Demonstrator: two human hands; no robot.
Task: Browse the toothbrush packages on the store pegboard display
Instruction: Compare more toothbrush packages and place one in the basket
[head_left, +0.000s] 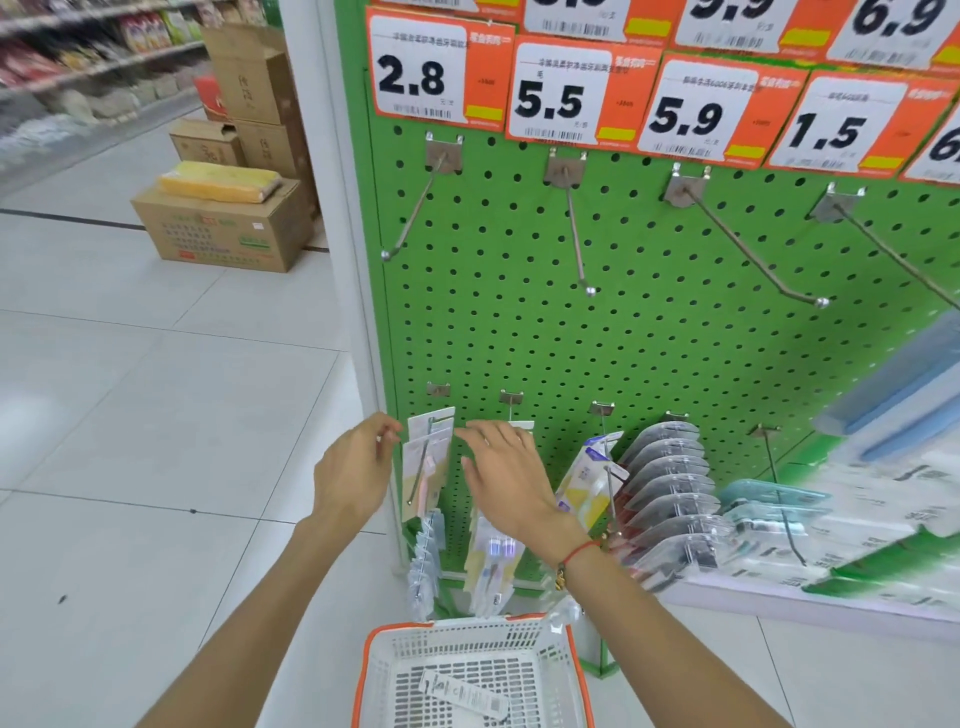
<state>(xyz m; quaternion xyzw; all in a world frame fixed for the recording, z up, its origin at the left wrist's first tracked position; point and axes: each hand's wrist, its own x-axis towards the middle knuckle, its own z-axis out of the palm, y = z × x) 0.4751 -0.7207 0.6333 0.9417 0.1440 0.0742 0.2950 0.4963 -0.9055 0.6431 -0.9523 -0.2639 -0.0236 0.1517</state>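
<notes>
i count four bare upper hooks on the green pegboard and five price tags above. one white basket below, one flat pack inside. my left hand, fingers loosely curled, fingertips at the edge of the leftmost toothbrush packages. my right hand spread wide, hovering just right of that stack; contact unclear.

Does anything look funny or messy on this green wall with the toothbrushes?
Yes. The four long metal hooks under the orange price tags on the green pegboard hang bare, with nothing on them, while toothbrush packages crowd the lower hooks. Those upper hooks also splay at different angles instead of pointing the same way.
</notes>
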